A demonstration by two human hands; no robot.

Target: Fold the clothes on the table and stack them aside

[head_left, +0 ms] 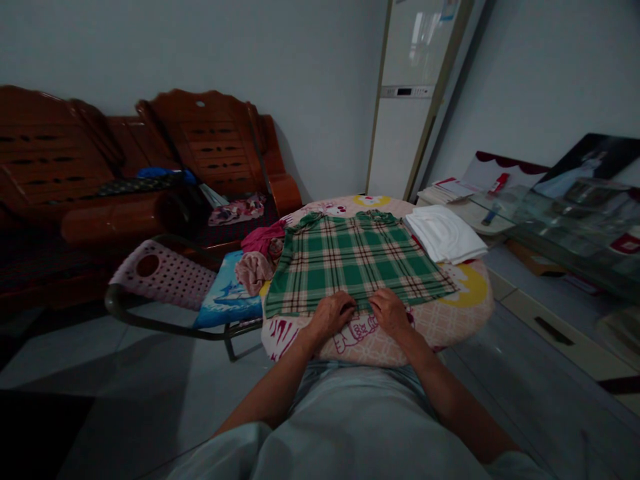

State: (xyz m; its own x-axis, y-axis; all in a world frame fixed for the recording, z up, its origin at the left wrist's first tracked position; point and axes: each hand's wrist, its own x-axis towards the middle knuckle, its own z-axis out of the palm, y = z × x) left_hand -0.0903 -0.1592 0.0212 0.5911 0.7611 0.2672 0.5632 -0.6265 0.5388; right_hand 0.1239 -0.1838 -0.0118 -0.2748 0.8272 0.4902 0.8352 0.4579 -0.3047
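Note:
A green plaid garment (345,257) with cream and black lines lies spread almost flat on the covered round table (350,337). Its far corners are bunched up. At the middle of its near edge, my left hand (336,313) has its fingers curled down onto the cloth. My right hand (390,311) is a short way to the right, with its fingertips closed on the same edge. The cloth between the fingers is mostly hidden. Folded white cloth (443,233) lies right of the garment, and a crumpled pink cloth (255,270) lies at its left.
A folding chair (165,277) with a blue cushion (230,293) stands against the table's left side. Wooden armchairs (210,143) line the wall behind it. On the right are a glass shelf (565,227) and a drawer cabinet (550,327). A tall white air conditioner (400,140) stands in the corner.

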